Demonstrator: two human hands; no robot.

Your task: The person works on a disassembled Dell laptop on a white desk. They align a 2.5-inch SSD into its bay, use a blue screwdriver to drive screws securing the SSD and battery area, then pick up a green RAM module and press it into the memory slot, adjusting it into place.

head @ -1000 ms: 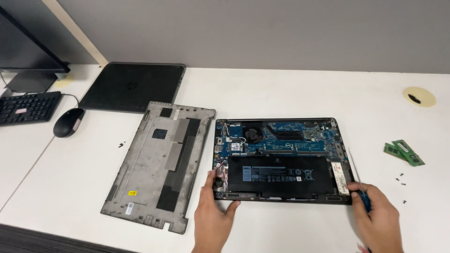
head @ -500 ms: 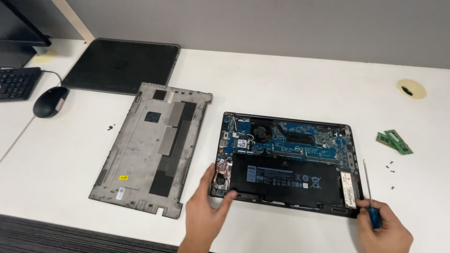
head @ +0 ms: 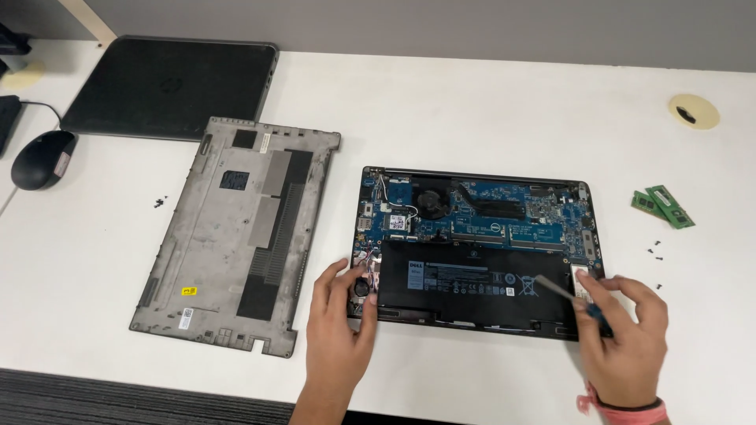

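An opened laptop [head: 480,228] lies on the white table with its blue circuit board, fan and black battery [head: 472,283] exposed. My left hand [head: 339,323] rests on the laptop's front left corner, fingers spread beside a small round speaker part. My right hand [head: 626,338] grips a blue-handled screwdriver [head: 579,299], whose shaft slants up and left over the battery's right end. The removed grey bottom cover [head: 236,236] lies inside-up to the left of the laptop.
A closed black laptop [head: 169,86] sits at the back left, with a black mouse [head: 39,157] beside it. Two green memory modules [head: 663,208] and loose tiny screws [head: 654,253] lie at the right. More screws [head: 159,203] lie left of the cover. A round cable grommet [head: 693,111] is at the far right.
My right hand has moved in from the laptop's right edge and tilted the screwdriver over the battery's right end. The view has shifted right and closer. My left hand stays on the front left corner.
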